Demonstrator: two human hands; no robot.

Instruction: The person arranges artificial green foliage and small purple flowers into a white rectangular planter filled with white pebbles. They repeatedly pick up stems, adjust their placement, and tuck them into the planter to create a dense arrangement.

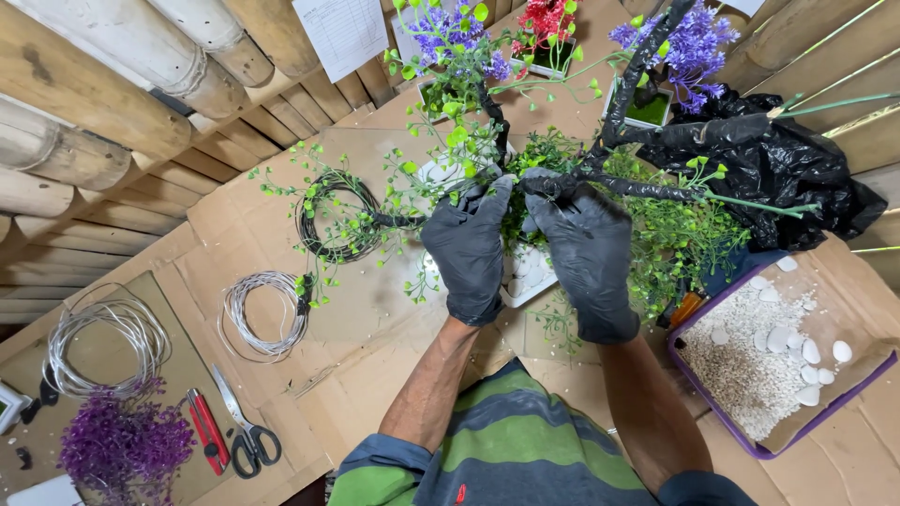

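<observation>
Both my hands wear black gloves. My left hand (467, 245) and my right hand (589, 253) meet at the dark wrapped trunk (548, 185) of an artificial tree, fingers closed around it. Black branches (630, 80) spread up and to the right, carrying small green leaves (667, 234). Under my hands stands a white pot (531, 277) holding pale pebbles, mostly hidden by foliage and my hands.
Cardboard (375, 309) covers the table. At left lie a dark wire coil with leaves (330, 217), silver wire coils (262, 314), scissors (242, 426), a red cutter (206, 431) and purple sprigs (124, 448). A purple tray of gravel and white stones (771, 356) sits right; a black bag (778, 159) and flower pots behind.
</observation>
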